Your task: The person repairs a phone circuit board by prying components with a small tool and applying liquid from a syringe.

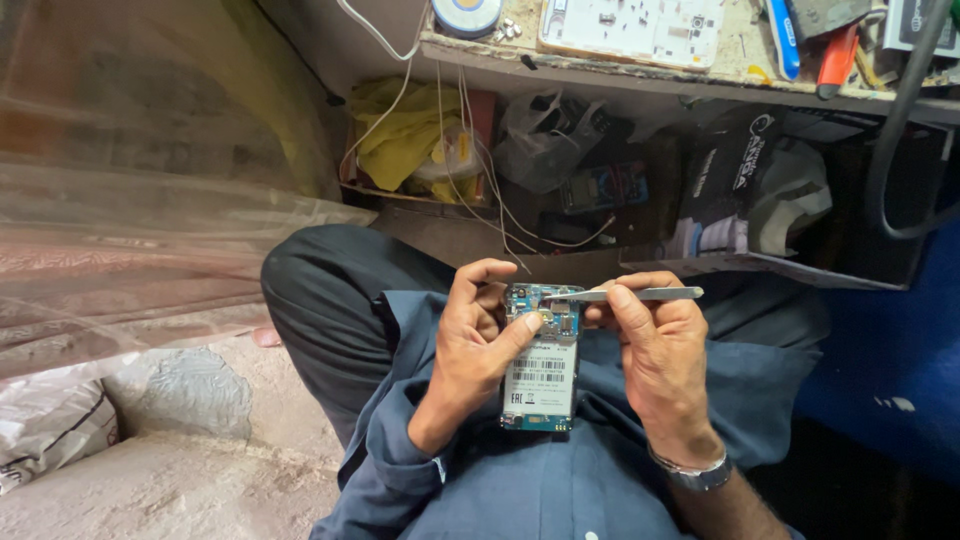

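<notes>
Much of the opened phone [541, 358] is hidden behind the left hand [475, 345], which grips it over the lap, long axis running away from the body. The right hand [655, 350] pinches metal tweezers [625, 294] lying crosswise, tips at the phone's far end.

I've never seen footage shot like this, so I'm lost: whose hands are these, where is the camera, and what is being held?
The camera sits on the person's head and looks down at their lap, so both hands are their own. The left hand grips an opened phone with its back cover off, showing the circuit board and a white label. The right hand holds metal tweezers, tips pointing at the top of the board. A wristwatch is on the right wrist. Ahead is a workbench with a white phone frame and tools; a yellow cloth lies on the shelf beneath.
</notes>
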